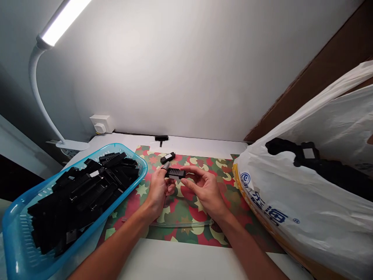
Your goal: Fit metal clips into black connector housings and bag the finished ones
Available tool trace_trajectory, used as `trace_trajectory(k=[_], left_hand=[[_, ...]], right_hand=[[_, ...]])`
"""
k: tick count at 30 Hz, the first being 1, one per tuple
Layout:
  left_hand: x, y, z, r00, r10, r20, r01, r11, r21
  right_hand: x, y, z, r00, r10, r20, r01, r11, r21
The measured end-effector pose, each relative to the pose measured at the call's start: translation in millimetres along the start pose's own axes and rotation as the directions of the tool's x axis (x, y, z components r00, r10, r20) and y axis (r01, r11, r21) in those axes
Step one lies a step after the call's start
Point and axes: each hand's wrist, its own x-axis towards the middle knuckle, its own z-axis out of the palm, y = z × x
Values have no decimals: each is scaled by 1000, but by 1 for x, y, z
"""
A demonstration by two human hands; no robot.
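Above the patterned mat, a small black plastic part with a row of ribbed slots [176,173] is held level between both hands. My left hand [156,191] is closed on its left end; a grey pointed piece [166,166] shows at the fingers, and I cannot tell what it is. My right hand [209,191] pinches the right end between thumb and fingers. Just beyond them, another black part with a white label [168,157] lies on the camouflage mat [198,237].
To the left stands a blue plastic basket [142,168] heaped with black plastic parts [87,190]. A white plastic bag [314,221] with black pieces bulges at the right. A small black piece [161,138] lies near the wall. A lit lamp [35,74] rises at back left.
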Motion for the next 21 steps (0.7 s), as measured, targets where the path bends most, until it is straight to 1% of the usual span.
trace_trajectory(k=[3,8,11,13,14,18,21], left_hand=[[0,1,1,1000,18,9,-18,999,-31],[-2,0,3,1000,1,0,-1,998,-56],[-5,-5,2,998,-64,-6,64,998,14],[-7,-9,1,995,-97,-33,99,990,101],[-8,-10,0,995,-92,-50,99,983,152],[-8,-13,-2,996,38,-80,-9,943,332],[-6,-14,-3,991,109,-79,-66,905,420]], right_hand=[[2,2,-2,999,35,11,-35,999,19],[0,1,0,996,7,86,-5,1000,-18],[-5,-1,5,992,31,126,-26,999,-40],[-9,-3,8,985,51,165,-42,998,-57],[-11,-3,9,980,61,187,-48,996,-71],[-16,-5,13,964,67,257,-32,990,-137],[-17,-8,16,963,53,265,-8,985,-170]])
